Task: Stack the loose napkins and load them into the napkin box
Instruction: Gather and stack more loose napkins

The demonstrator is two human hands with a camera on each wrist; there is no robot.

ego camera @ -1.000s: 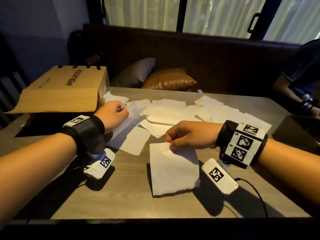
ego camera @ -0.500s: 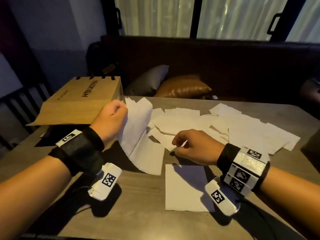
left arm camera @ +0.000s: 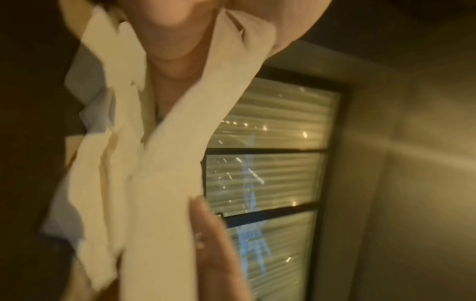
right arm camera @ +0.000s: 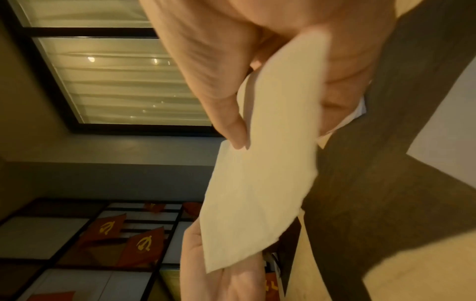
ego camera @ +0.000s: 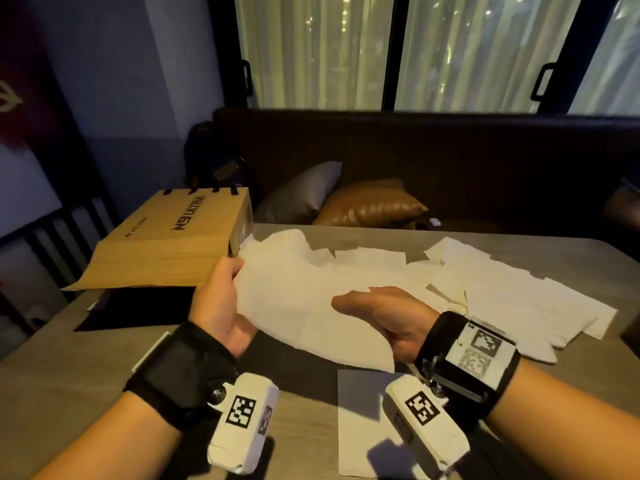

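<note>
You held a small sheaf of thin white paper napkins (ego camera: 298,306) between both hands, lifted clear of the grey wood-grain table (ego camera: 86,386) at about 12 o'clock from your wrists. Your left hand (ego camera: 221,306) gripped the sheaf's 9 o'clock edge, thumb on top; the left wrist view showed several offset layers pinched there. Your right hand (ego camera: 388,317) gripped the 3 o'clock edge, thumb over the paper and fingers beneath, as the right wrist view confirmed. Judgement: the two-sided hold kept the limp sheets flat so their edges could be squared before stacking. One single white napkin (ego camera: 360,420) lay flat on the table at 6 o'clock of the sheaf, probably the base of the stack. The remaining loose white napkins (ego camera: 502,296) lay scattered from 12 to 3 o'clock, well apart from that base. The tan cardboard napkin box (ego camera: 173,251) lay on its side at 10 o'clock, just beside the sheaf's far corner, its dark opening facing you. Its top carried black print seen inverted; it seemed to end in "EN", the rest not legible. Smaller lettering beside it was too small to read. Square black-and-white coded markers (ego camera: 481,344) sat on your wristbands. Loading not yet begun.
</note>
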